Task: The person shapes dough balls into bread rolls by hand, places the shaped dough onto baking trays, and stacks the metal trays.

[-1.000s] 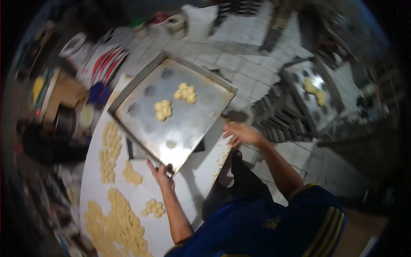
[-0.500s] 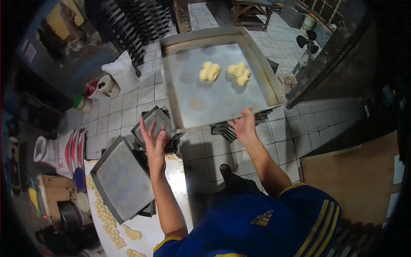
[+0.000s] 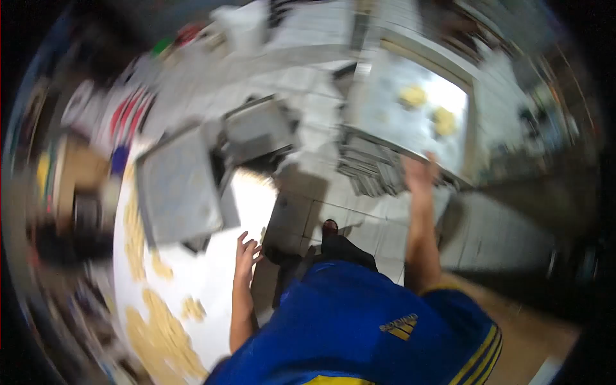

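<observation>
My right hand (image 3: 420,172) is at the near edge of a metal tray (image 3: 398,122) that bears two clusters of dough (image 3: 412,96). The tray lies on top of a stack of dark trays (image 3: 369,165) at the right; motion blur hides how the fingers meet its rim. Over the table's right part, my left hand (image 3: 247,255) holds nothing, its fingers apart. An empty metal tray (image 3: 179,186) sits beyond it on the white table (image 3: 215,282), and a smaller tray (image 3: 258,128) stands farther back.
Many dough pieces (image 3: 157,333) cover the table's near left part, with a small cluster (image 3: 192,309) beside them. Red-striped sacks (image 3: 128,119) and a white sack (image 3: 244,29) stand on the tiled floor behind. A wooden board (image 3: 523,327) is at the lower right.
The tray with the dough clusters has come down onto the stack at the right. My left hand has drawn back toward my body, and the view has swung and blurred.
</observation>
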